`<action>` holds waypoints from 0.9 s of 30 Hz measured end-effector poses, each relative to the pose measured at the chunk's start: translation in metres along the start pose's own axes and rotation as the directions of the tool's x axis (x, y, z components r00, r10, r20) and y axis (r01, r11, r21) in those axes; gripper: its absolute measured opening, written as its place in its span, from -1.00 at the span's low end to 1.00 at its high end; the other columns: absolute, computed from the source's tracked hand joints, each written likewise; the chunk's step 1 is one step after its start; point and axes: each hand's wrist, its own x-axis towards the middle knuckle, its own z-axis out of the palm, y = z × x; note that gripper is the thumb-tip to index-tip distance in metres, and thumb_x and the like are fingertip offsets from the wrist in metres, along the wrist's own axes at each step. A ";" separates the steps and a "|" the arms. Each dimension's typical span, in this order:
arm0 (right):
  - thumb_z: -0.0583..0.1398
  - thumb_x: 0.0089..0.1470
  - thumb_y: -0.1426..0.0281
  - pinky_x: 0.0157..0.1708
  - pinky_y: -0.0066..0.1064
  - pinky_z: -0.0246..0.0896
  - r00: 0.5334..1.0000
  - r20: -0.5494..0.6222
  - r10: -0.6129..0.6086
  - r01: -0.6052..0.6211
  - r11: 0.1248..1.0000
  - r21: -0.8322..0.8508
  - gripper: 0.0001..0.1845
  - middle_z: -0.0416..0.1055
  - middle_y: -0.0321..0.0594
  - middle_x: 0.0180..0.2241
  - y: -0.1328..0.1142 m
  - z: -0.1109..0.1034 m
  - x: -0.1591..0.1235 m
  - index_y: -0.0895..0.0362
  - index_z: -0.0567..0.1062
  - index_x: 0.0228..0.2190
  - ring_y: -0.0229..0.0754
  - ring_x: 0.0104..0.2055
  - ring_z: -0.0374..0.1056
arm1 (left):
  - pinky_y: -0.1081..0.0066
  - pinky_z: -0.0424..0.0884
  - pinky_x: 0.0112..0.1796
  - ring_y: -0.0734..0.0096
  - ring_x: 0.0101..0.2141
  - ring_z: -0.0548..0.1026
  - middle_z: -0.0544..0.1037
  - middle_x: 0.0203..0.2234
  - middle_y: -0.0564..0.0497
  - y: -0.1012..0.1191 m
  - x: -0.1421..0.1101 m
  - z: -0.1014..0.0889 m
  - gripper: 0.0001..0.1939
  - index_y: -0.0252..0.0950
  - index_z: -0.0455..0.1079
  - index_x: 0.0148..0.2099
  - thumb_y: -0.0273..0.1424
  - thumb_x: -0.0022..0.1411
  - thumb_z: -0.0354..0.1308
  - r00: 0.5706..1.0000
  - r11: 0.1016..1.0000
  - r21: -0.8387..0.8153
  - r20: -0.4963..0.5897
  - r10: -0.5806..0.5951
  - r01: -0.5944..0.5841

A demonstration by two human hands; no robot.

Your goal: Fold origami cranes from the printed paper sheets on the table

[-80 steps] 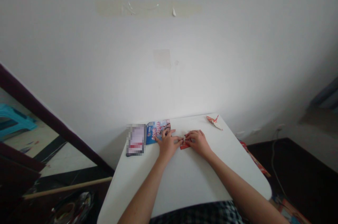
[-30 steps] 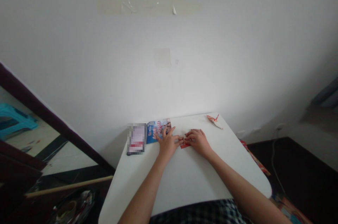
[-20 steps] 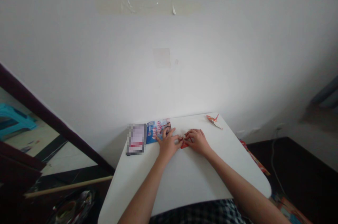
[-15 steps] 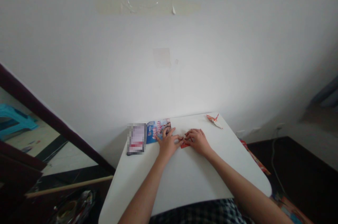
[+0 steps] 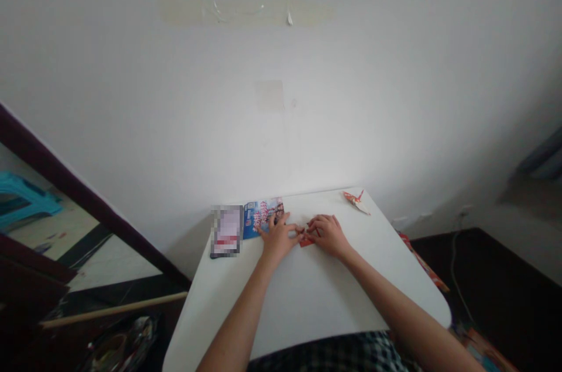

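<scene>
A small piece of folded red paper (image 5: 306,241) lies on the white table (image 5: 307,284) between my two hands, partly hidden by my fingers. My right hand (image 5: 328,236) presses on it from the right, fingertips at its top edge. From the left, my left hand (image 5: 277,236) reaches it with only the thumb tip, while the other fingers spread beside a blue printed booklet (image 5: 263,218). Further left lies a phone (image 5: 226,231) with a blurred face. A finished red-and-white paper crane (image 5: 356,202) stands at the far right corner, apart from both hands.
A tall mirror (image 5: 57,237) in a dark frame leans at the left, reflecting a teal stool. A wooden stick (image 5: 114,310) and a shiny plastic bag (image 5: 123,344) lie below it. A strip of red patterned paper (image 5: 424,264) lies beyond the table's right edge, above a dark floor with a cable.
Both hands stay close to the red paper, with only small finger shifts over it. My left hand sits slightly lower and further left. The crane, booklet and phone have not moved.
</scene>
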 end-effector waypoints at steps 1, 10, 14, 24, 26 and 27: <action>0.31 0.10 0.17 0.19 -0.03 0.02 1.000 -0.001 -0.005 0.005 1.000 0.001 -0.84 0.56 -0.25 -0.12 0.001 0.001 0.000 -0.03 0.61 -0.36 -0.03 0.05 0.36 | -0.65 -0.23 0.12 -0.28 0.38 -0.06 0.23 0.37 0.19 -0.001 0.000 -0.001 -0.75 0.20 0.59 -0.09 -0.01 0.24 0.17 1.000 1.000 -0.004 0.013 -0.010 0.010; 0.33 0.08 0.20 0.17 -0.05 0.05 1.000 -0.003 -0.002 0.002 1.000 -0.006 -0.88 0.55 -0.27 -0.13 0.002 0.000 0.000 -0.04 0.61 -0.34 -0.05 0.04 0.38 | -0.63 -0.23 0.13 -0.32 0.40 -0.11 0.09 0.42 0.28 -0.012 0.002 -0.005 -0.73 0.38 0.51 -0.01 -0.03 0.23 0.19 0.997 1.000 0.007 0.076 -0.020 0.020; 0.32 0.10 0.19 0.16 -0.08 0.08 1.000 -0.005 -0.009 0.009 1.000 0.003 -0.86 0.55 -0.27 -0.13 0.001 -0.001 -0.002 -0.03 0.60 -0.37 -0.06 0.03 0.38 | -0.66 -0.24 0.10 -0.33 0.39 -0.09 0.14 0.40 0.27 -0.012 0.001 -0.002 -0.75 0.40 0.52 -0.04 0.00 0.22 0.19 0.999 1.000 0.014 0.033 -0.006 0.005; 0.34 0.07 0.18 0.23 0.02 -0.05 0.998 -0.049 0.041 -0.044 0.998 -0.054 -0.83 0.54 -0.27 -0.11 -0.009 0.001 -0.002 0.00 0.58 -0.40 -0.04 0.05 0.34 | -0.64 -0.32 0.12 -0.25 0.37 -0.01 0.30 0.33 0.19 -0.003 -0.007 0.008 -0.78 0.24 0.59 -0.10 -0.03 0.23 0.20 0.994 1.000 0.001 -0.112 0.013 -0.013; 0.35 0.07 0.18 0.22 -0.01 -0.02 0.998 -0.036 0.053 -0.054 0.998 -0.042 -0.83 0.54 -0.28 -0.11 -0.008 0.001 -0.001 0.00 0.58 -0.40 -0.05 0.05 0.34 | -0.64 -0.32 0.13 -0.22 0.36 0.00 0.32 0.32 0.17 -0.002 -0.007 0.009 -0.78 0.22 0.59 -0.11 -0.03 0.24 0.18 0.991 1.000 -0.002 -0.136 0.022 -0.022; 0.35 0.06 0.17 0.21 -0.02 -0.01 0.998 -0.030 0.058 -0.059 0.998 -0.037 -0.83 0.54 -0.28 -0.10 -0.008 0.001 0.000 -0.01 0.59 -0.39 -0.05 0.05 0.34 | -0.64 -0.31 0.13 -0.21 0.36 0.01 0.32 0.32 0.16 -0.002 -0.007 0.010 -0.77 0.21 0.59 -0.11 -0.02 0.25 0.17 0.990 1.000 -0.005 -0.140 0.025 -0.025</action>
